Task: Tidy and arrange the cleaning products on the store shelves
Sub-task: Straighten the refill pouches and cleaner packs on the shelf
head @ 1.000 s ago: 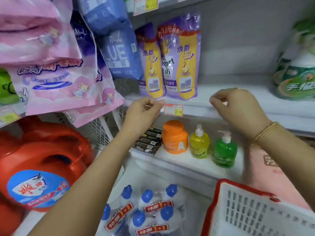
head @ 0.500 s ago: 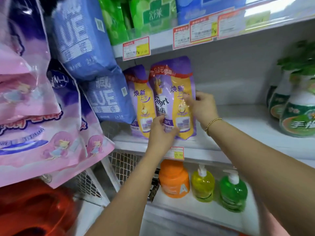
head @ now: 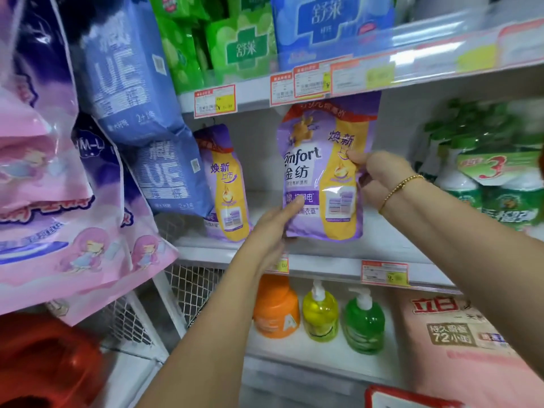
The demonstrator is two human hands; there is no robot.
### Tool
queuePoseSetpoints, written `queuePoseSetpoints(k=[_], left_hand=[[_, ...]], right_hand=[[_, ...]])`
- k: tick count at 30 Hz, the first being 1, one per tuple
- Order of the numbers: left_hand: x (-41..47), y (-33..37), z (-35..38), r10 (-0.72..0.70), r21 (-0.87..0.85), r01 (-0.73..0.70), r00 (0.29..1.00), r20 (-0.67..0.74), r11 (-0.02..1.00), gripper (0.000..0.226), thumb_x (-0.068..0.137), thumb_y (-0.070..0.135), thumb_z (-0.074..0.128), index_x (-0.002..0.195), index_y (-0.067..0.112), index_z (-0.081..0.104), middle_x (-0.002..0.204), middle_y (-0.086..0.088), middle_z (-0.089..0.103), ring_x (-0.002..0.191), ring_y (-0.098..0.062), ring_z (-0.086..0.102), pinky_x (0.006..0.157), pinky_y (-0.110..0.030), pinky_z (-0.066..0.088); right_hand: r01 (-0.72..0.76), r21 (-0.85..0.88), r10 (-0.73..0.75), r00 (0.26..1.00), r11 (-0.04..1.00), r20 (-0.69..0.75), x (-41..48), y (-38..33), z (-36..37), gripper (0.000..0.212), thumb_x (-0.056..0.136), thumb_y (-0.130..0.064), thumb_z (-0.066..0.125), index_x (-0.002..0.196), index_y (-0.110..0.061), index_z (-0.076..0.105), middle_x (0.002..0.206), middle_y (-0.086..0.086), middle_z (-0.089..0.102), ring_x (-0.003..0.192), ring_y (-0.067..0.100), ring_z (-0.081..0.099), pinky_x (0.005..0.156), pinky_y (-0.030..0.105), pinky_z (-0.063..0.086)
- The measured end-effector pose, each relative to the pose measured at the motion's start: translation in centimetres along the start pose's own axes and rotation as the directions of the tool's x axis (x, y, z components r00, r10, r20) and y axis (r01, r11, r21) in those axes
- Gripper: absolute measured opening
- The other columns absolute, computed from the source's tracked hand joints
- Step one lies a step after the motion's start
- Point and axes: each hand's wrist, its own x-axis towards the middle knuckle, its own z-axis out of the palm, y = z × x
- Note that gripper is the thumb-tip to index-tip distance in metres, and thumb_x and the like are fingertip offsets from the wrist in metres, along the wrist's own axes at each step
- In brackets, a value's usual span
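A purple and yellow Comfort softener pouch is lifted off the white middle shelf, held between both hands. My left hand grips its lower left corner, thumb across the front. My right hand pinches its right edge, thumb on the yellow panel. A second identical pouch stands upright on the same shelf to the left, apart from the first.
Blue hanging packs and pink packs crowd the left. Green bottles stand at the shelf's right. On the shelf below sit an orange jar, a yellow pump bottle, a green pump bottle and a pink bag. A basket rim shows bottom right.
Both hands rose from the shelf edge to the right pouch, took hold of it, then lifted it up and to the right, away from the other pouch.
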Motion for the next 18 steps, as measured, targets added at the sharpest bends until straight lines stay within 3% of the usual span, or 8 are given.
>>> queuePoseSetpoints(k=[2,4,7,9,11,14,18], left_hand=[[-1.5,0.6,1.3,-0.049,-0.048,0.054,0.993,0.108,0.997,0.019,0.090,0.026,0.055,0.097,0.012,0.066,0.083,-0.003,0.076,0.074,-0.012,0.072,0.075,-0.031,0.057],[-3.4,0.0,1.7,-0.086,-0.138,0.112,0.979,0.186,0.984,0.022,0.084,0.027,0.063,0.099,0.011,0.064,0.084,-0.005,0.076,0.074,-0.015,0.072,0.072,-0.034,0.058],[-6.8,-2.4,2.1,-0.105,-0.237,0.174,0.956,0.275,0.956,0.069,0.040,0.030,0.097,0.101,0.008,0.071,0.097,-0.014,0.074,0.083,-0.023,0.073,0.067,-0.040,0.060],[-8.9,-4.4,2.6,-0.115,-0.198,0.174,0.953,0.280,0.965,0.075,0.027,0.029,0.100,0.094,0.009,0.075,0.098,-0.014,0.074,0.082,-0.023,0.073,0.065,-0.038,0.060],[-11.0,-5.7,3.4,-0.137,-0.149,0.178,0.959,0.250,0.973,0.076,0.023,0.032,0.100,0.092,0.011,0.075,0.096,-0.012,0.075,0.081,-0.021,0.073,0.064,-0.035,0.060],[-13.5,-7.1,4.2,-0.186,-0.071,0.208,0.953,0.240,0.976,0.082,0.024,0.041,0.098,0.098,0.015,0.073,0.102,-0.011,0.074,0.084,-0.022,0.072,0.068,-0.040,0.060],[-15.4,-8.0,4.3,-0.200,-0.005,0.208,0.951,0.237,0.978,0.080,0.032,0.039,0.098,0.104,0.014,0.072,0.111,-0.015,0.071,0.092,-0.028,0.069,0.074,-0.042,0.057]], right_hand=[[-0.040,0.005,0.040,0.998,0.999,0.052,-1.3,-0.9,-0.9,0.015,0.087,0.006,0.059,0.075,-0.003,0.057,0.048,0.005,0.062,0.041,0.015,0.059,0.054,0.033,0.054],[-0.090,-0.024,0.092,0.992,0.996,0.088,-3.0,-1.3,-2.2,0.012,0.087,0.006,0.058,0.078,-0.002,0.058,0.048,0.005,0.064,0.040,0.014,0.061,0.057,0.033,0.056],[-0.182,-0.040,0.186,0.973,0.983,0.140,-6.6,-0.7,-4.6,0.012,0.090,0.006,0.054,0.079,0.003,0.059,0.051,0.008,0.065,0.042,0.016,0.063,0.057,0.035,0.056],[-0.214,-0.052,0.220,0.963,0.975,0.153,-8.8,0.0,-6.0,0.013,0.091,0.006,0.052,0.081,0.006,0.060,0.051,0.010,0.066,0.041,0.016,0.063,0.050,0.034,0.055],[-0.240,-0.058,0.246,0.956,0.969,0.160,-10.5,0.9,-7.3,0.010,0.090,0.005,0.053,0.086,0.007,0.062,0.054,0.011,0.067,0.043,0.017,0.064,0.052,0.033,0.056],[-0.304,-0.058,0.309,0.939,0.951,0.149,-12.0,2.1,-9.3,0.009,0.091,0.003,0.054,0.088,0.005,0.062,0.061,0.014,0.068,0.051,0.022,0.065,0.070,0.039,0.057],[-0.321,-0.056,0.325,0.925,0.946,0.194,-13.6,2.7,-11.3,0.011,0.092,0.002,0.053,0.089,0.007,0.062,0.063,0.014,0.070,0.048,0.020,0.067,0.049,0.041,0.056]])
